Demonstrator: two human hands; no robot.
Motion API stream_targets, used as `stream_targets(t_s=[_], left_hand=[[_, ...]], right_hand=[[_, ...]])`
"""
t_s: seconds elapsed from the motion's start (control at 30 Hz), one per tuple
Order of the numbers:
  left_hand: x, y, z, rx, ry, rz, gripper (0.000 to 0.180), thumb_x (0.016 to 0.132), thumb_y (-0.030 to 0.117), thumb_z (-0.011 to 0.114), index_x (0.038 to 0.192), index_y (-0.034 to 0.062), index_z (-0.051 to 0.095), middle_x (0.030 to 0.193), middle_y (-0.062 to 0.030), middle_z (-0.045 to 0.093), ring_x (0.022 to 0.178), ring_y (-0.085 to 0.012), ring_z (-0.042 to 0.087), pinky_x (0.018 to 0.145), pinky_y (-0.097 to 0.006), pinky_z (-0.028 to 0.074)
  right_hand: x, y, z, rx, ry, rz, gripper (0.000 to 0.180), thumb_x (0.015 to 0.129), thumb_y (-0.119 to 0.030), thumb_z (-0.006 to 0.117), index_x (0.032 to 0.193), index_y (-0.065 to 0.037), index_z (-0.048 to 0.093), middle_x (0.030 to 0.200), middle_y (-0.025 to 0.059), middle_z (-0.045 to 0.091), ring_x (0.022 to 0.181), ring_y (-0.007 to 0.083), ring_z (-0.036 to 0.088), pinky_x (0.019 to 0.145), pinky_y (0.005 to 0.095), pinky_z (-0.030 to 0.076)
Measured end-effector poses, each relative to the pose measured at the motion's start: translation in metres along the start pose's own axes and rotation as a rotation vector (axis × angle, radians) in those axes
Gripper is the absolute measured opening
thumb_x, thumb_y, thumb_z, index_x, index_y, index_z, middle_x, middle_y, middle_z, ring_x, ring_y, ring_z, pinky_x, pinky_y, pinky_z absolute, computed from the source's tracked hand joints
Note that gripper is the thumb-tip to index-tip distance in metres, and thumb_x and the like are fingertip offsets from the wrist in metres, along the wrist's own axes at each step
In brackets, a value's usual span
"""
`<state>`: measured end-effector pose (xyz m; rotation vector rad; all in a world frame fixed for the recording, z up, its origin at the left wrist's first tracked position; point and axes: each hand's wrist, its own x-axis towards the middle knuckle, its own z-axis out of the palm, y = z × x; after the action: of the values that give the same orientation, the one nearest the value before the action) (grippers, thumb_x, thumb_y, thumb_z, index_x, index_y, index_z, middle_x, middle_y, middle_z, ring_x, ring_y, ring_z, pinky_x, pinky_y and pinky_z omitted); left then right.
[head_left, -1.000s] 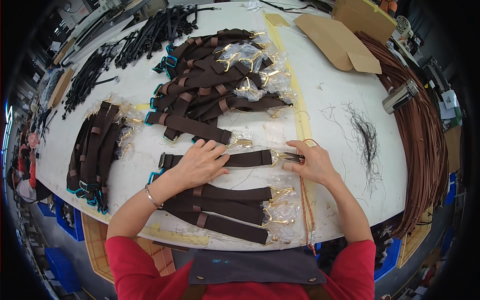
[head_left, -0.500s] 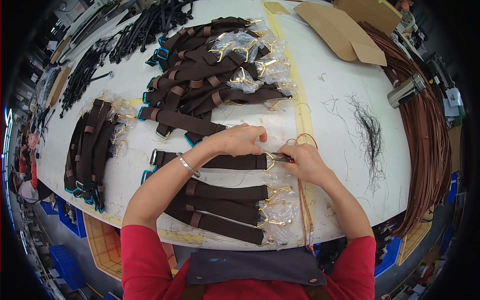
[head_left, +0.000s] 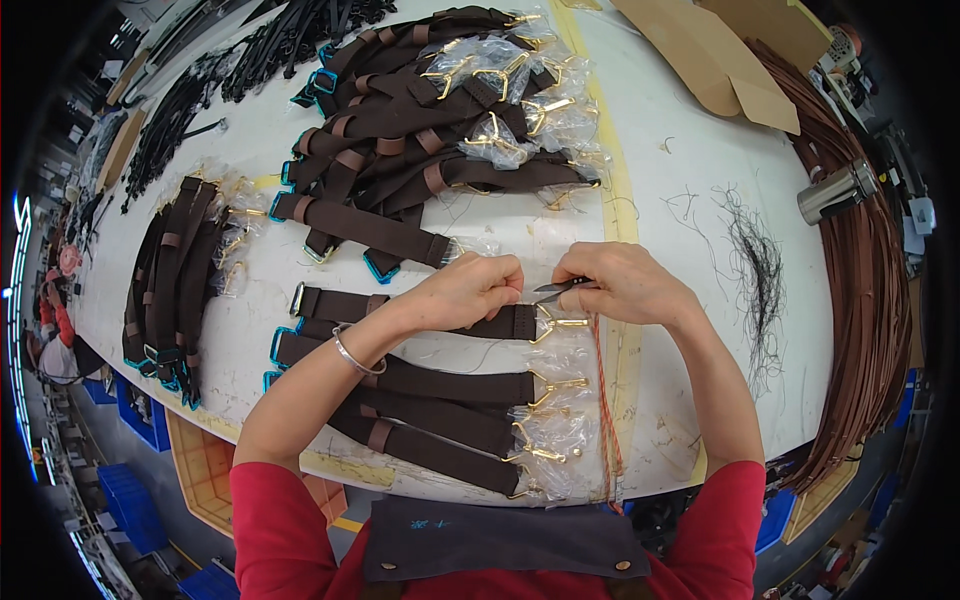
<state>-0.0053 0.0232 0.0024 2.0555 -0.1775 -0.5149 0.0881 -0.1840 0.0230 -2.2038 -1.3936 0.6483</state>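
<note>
My right hand (head_left: 630, 284) is closed round small dark thread snips (head_left: 553, 290), their blades pointing left. My left hand (head_left: 468, 290) is pinched just left of the blade tips; anything between its fingers is too small to make out. Under the left hand lies a dark brown webbing strap (head_left: 508, 322) with a gold hook (head_left: 556, 322) at its right end. Nearer to me several similar straps (head_left: 455, 386) lie side by side, with plastic-wrapped gold hooks (head_left: 548, 450) to the right and blue-covered buckles to the left. An orange cord (head_left: 606, 425) runs down from below my right hand.
A large pile of straps (head_left: 390, 120) fills the far middle; a smaller bundle (head_left: 185, 285) lies left. Loose dark threads (head_left: 755, 280) are heaped right. Brown strips (head_left: 860, 330), a metal flask (head_left: 838, 192) and cardboard (head_left: 700, 60) line the right side.
Both hands have lifted off the strap's hook end and moved slightly away from me. The snips have left the hook, and my left fingers have closed into a pinch.
</note>
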Motion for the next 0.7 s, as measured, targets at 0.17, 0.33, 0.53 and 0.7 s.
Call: stream_targets(t_s=[0.17, 0.33, 0.53, 0.7], left_hand=[[-0.003, -0.003, 0.004, -0.117, 0.067, -0.021, 0.011, 0.090, 0.011, 0.051, 0.085, 0.0019, 0.052, 0.054, -0.0017, 0.053, 0.040, -0.0061, 0.044, 0.038, -0.022, 0.034], [-0.003, -0.004, 0.007, -0.084, 0.103, 0.011, 0.010, 0.090, 0.011, 0.050, 0.086, 0.0025, 0.053, 0.054, -0.0020, 0.053, 0.042, -0.0066, 0.045, 0.039, -0.023, 0.035], [-0.004, -0.008, 0.010, -0.044, 0.152, 0.093, 0.009, 0.089, 0.010, 0.050, 0.085, 0.0028, 0.052, 0.055, -0.0019, 0.053, 0.045, -0.0074, 0.046, 0.041, -0.024, 0.036], [-0.003, -0.007, 0.012, -0.047, 0.172, 0.086, 0.005, 0.086, 0.006, 0.051, 0.082, 0.0023, 0.051, 0.056, -0.0075, 0.053, 0.050, -0.0155, 0.053, 0.048, -0.030, 0.041]], right_hand=[[0.011, 0.002, 0.010, 0.017, -0.042, -0.021, 0.020, 0.076, -0.022, 0.063, 0.087, -0.006, 0.063, 0.085, 0.0071, 0.062, 0.080, 0.0249, 0.059, 0.068, 0.0371, 0.044], [0.009, 0.006, 0.015, 0.082, -0.013, -0.047, 0.017, 0.075, -0.020, 0.063, 0.087, -0.008, 0.063, 0.085, 0.0052, 0.061, 0.079, 0.0239, 0.059, 0.067, 0.0354, 0.044], [0.007, 0.006, 0.019, 0.093, 0.006, -0.070, 0.015, 0.075, -0.019, 0.063, 0.086, -0.008, 0.062, 0.081, 0.0052, 0.059, 0.075, 0.0245, 0.057, 0.064, 0.0358, 0.043], [0.005, 0.008, 0.023, 0.098, 0.057, -0.094, 0.014, 0.076, -0.018, 0.063, 0.085, -0.008, 0.062, 0.080, 0.0048, 0.057, 0.071, 0.0245, 0.057, 0.062, 0.0357, 0.043]])
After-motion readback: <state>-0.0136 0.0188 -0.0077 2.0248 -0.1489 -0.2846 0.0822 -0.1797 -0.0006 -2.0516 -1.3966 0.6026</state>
